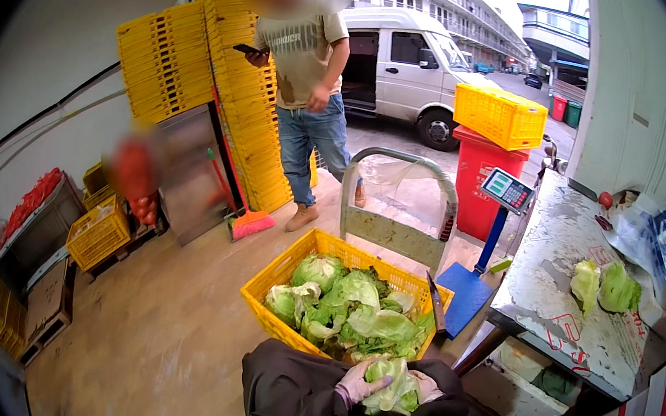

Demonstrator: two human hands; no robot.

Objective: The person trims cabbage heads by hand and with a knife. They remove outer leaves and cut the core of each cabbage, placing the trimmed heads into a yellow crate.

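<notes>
Over my lap, a head of iceberg lettuce point(392, 390) is held between my gloved hands. My left hand point(362, 384) grips its left side, with the thumb across the leaves. Its right side rests against my right hand point(425, 388), whose fingers are partly hidden behind the lettuce. Just beyond my knees stands a yellow plastic crate point(276, 266), filled with lettuce heads and loose leaves point(358, 311). A knife point(437, 303) with a brown handle leans at the crate's right rim.
A worn table point(543, 246) at right bears lettuce pieces point(607, 286). Beyond the crate are a metal-framed cart point(393, 225), a blue platform scale point(465, 296) and a red bin point(482, 183). A person point(308, 80) holding a phone stands near stacked yellow crates point(245, 110). A broom point(250, 226) stands left.
</notes>
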